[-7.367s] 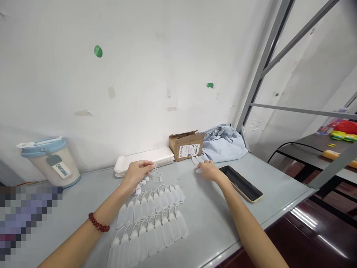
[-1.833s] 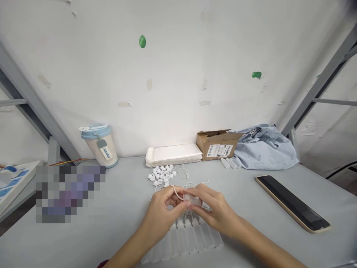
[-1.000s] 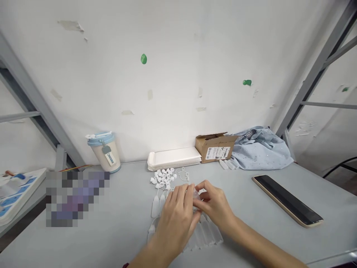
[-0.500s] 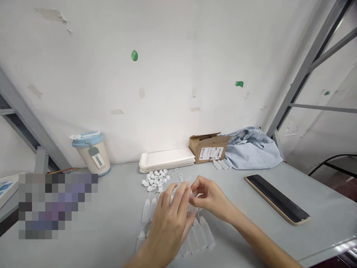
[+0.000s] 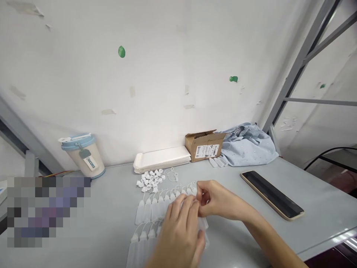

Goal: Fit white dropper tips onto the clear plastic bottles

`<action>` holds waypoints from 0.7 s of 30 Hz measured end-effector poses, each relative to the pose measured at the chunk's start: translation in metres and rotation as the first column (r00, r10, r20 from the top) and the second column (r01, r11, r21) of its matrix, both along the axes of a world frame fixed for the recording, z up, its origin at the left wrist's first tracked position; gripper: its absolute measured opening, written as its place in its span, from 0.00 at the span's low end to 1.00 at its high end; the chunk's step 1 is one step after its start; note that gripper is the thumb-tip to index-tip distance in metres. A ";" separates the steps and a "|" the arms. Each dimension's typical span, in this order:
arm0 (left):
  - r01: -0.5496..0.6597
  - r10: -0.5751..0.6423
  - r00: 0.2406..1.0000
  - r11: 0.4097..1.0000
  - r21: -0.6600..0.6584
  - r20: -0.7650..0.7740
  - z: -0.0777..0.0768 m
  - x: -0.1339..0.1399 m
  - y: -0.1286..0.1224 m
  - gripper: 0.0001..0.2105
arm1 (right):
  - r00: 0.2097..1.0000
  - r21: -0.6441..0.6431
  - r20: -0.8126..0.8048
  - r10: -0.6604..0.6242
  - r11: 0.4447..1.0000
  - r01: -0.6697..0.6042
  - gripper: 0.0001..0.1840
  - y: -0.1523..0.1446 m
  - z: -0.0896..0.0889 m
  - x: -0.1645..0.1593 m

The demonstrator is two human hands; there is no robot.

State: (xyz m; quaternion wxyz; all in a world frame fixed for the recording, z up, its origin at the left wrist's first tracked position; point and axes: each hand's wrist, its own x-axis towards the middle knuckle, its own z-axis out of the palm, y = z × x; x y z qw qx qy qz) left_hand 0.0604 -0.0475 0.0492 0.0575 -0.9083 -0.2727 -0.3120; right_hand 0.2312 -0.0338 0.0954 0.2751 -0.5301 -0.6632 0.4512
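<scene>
My left hand (image 5: 180, 227) is over rows of translucent bottle-shaped pieces (image 5: 147, 211), its fingers bent and close together. My right hand (image 5: 219, 199) meets its fingertips, thumb and forefinger pinched. Whatever lies between the fingers is hidden. Thin curved strips top the pieces, which lie side by side in a back row and a front row (image 5: 142, 243); my hands cover part of both. Behind the rows is a heap of small white caps (image 5: 151, 179), with a few thin looped strips (image 5: 171, 174) beside it.
Against the wall stand a stack of white sleeves (image 5: 163, 158), an opened cardboard box (image 5: 206, 147) and a light blue cloth (image 5: 249, 147). A few loose translucent pieces (image 5: 217, 162) lie before the box. A phone (image 5: 272, 194) is at right, a lidded cup (image 5: 83, 156) at left.
Both hands have shifted slightly right and down relative to the rows, uncovering more of the back row. The view has turned a little to the right.
</scene>
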 end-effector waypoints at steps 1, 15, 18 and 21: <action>0.012 -0.012 1.000 1.000 -0.016 0.006 -0.004 0.004 -0.003 0.22 | 0.998 -0.014 0.054 0.024 1.000 -0.023 0.10 -0.001 0.002 0.003; -0.013 0.025 0.999 0.962 -0.271 0.040 -0.035 0.034 -0.020 0.17 | 0.869 -0.150 0.346 0.355 0.935 -0.322 0.04 0.007 0.003 0.035; -0.023 0.019 1.000 0.965 -0.261 -0.016 -0.036 0.030 -0.015 0.19 | 0.877 -0.186 0.326 0.354 0.933 -0.308 0.03 0.010 -0.001 0.036; -0.029 0.011 0.998 0.962 -0.270 -0.066 -0.035 0.028 -0.012 0.20 | 0.884 -0.230 0.285 0.370 0.922 -0.312 0.03 0.012 -0.006 0.036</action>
